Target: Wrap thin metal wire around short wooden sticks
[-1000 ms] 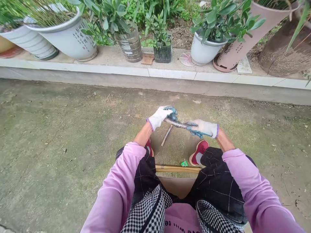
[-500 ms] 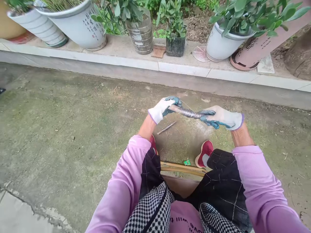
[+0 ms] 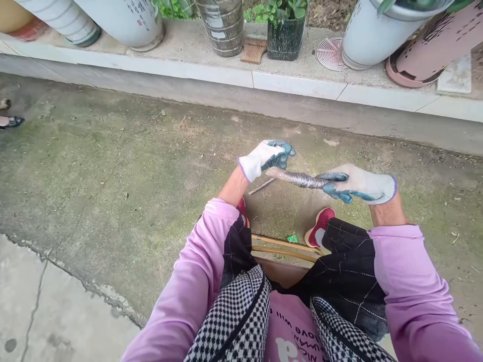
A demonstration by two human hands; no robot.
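Both of my hands wear white work gloves with blue-green coated palms. My right hand (image 3: 356,185) is closed around one end of a stick-like piece (image 3: 302,179) wound with shiny, silvery strand. The piece's pale, smooth end points left. Just above that end, my left hand (image 3: 275,155) has its fingers pinched together, apart from the stick. A thin strand (image 3: 302,160) runs from these fingers down towards the wound part. Its exact material is too fine to make out. Below lies a short thin rod (image 3: 262,186) on the ground.
A tiled ledge (image 3: 294,84) crosses the back, bearing several plant pots and a pink coil mat (image 3: 331,54). A small green wrapper (image 3: 292,238) lies between my red shoes. At the far left another person's foot (image 3: 13,121) shows. Wooden bars (image 3: 283,251) are below me.
My left hand has let go of the stick's pale end and risen slightly above it, with the strand at its fingers. My right hand keeps its hold. The view has tilted downward.
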